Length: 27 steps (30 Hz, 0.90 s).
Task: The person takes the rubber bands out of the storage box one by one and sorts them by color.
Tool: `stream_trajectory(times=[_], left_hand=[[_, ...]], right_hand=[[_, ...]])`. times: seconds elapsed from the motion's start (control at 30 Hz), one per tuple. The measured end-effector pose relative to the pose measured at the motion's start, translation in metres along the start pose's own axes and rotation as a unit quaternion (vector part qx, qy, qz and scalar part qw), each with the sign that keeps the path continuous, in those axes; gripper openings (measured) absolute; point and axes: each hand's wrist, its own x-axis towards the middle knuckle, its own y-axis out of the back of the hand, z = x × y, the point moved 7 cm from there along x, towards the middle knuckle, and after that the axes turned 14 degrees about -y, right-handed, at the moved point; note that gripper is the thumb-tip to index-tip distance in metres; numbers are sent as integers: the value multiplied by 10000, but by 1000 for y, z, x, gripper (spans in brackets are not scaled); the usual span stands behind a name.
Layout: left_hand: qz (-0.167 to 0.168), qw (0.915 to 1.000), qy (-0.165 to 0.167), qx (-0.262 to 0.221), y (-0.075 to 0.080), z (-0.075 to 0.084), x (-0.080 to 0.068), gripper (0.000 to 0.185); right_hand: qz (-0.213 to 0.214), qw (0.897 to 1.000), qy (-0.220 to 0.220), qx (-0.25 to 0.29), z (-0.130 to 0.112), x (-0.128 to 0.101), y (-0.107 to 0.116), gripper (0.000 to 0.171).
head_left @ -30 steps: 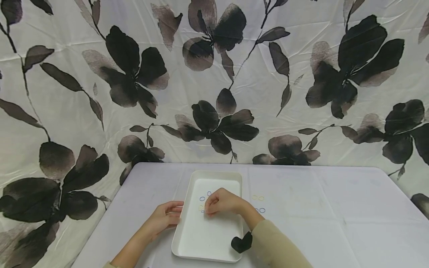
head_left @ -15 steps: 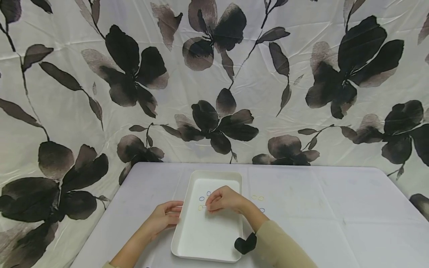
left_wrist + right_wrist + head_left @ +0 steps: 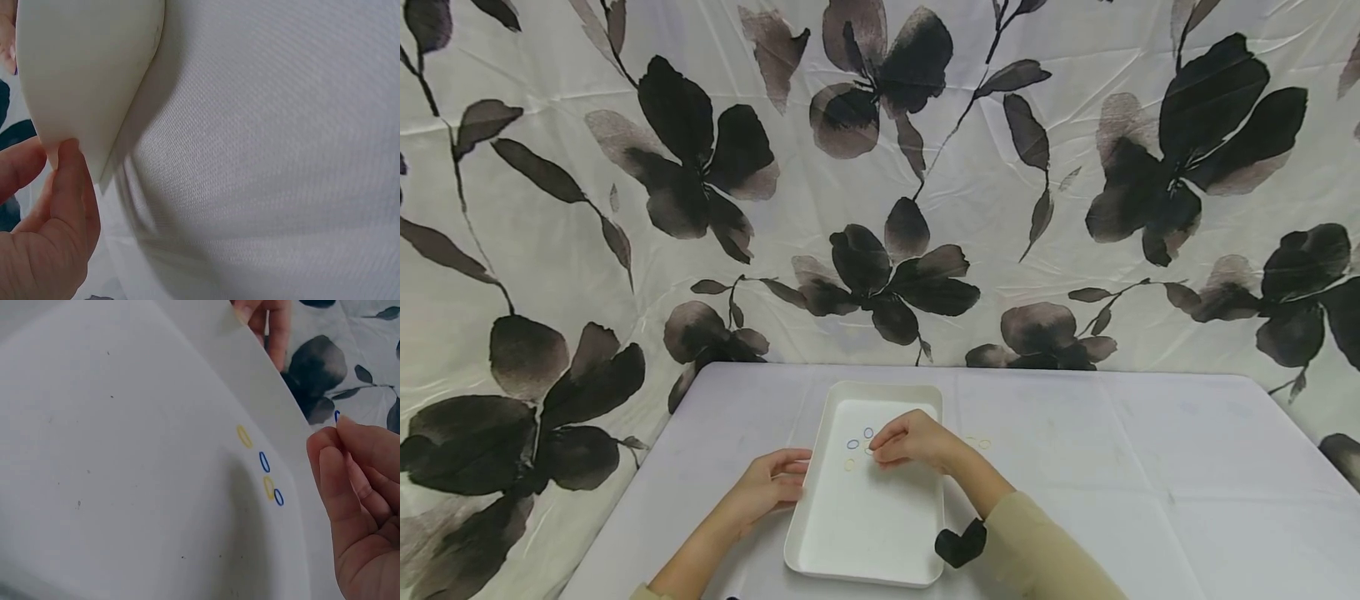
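Observation:
A white tray [image 3: 925, 533] lies on the grey table in front of me. My left hand [image 3: 767, 487] grips its left rim, and the thumb [image 3: 69, 187] presses the tray's edge [image 3: 81, 75]. My right hand [image 3: 910, 439] hovers over the tray's far half with its fingers curled, and the fingertips [image 3: 331, 447] pinch a small blue band [image 3: 337, 415]. Several small blue and yellow bands lie in the tray: a yellow band [image 3: 244, 435], a blue band [image 3: 264, 462] and another pair beside them. They show in the head view as blue bands [image 3: 852, 444] left of the right hand.
Two yellow bands [image 3: 977, 443] lie on the table [image 3: 1112, 467] just right of the tray. A floral black-and-white cloth [image 3: 880, 167] hangs behind the table's far edge. A black strap [image 3: 958, 543] sits on my right wrist.
My right hand has drifted a little toward the tray's far end and right. The forearm now hides the blue bands on the table. The left hand has kept its hold.

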Motion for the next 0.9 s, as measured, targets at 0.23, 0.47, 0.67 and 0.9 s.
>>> stream_trajectory(times=[0.23, 0.47, 0.67, 0.9], left_hand=[[-44, 10000, 12, 6, 0, 0, 2, 57], [-11, 10000, 9, 12, 0, -2, 3, 57], [-101, 9999, -53, -49, 1, 0, 1, 57], [-108, 9999, -45, -53, 0, 2, 1, 57]], right_hand=[[106, 9999, 14, -28, 0, -6, 7, 16], [221, 9998, 3, -18, 3, -9, 17, 14], [307, 9995, -72, 13, 5, -14, 25, 15], [359, 9993, -48, 36, 5, -21, 34, 15]])
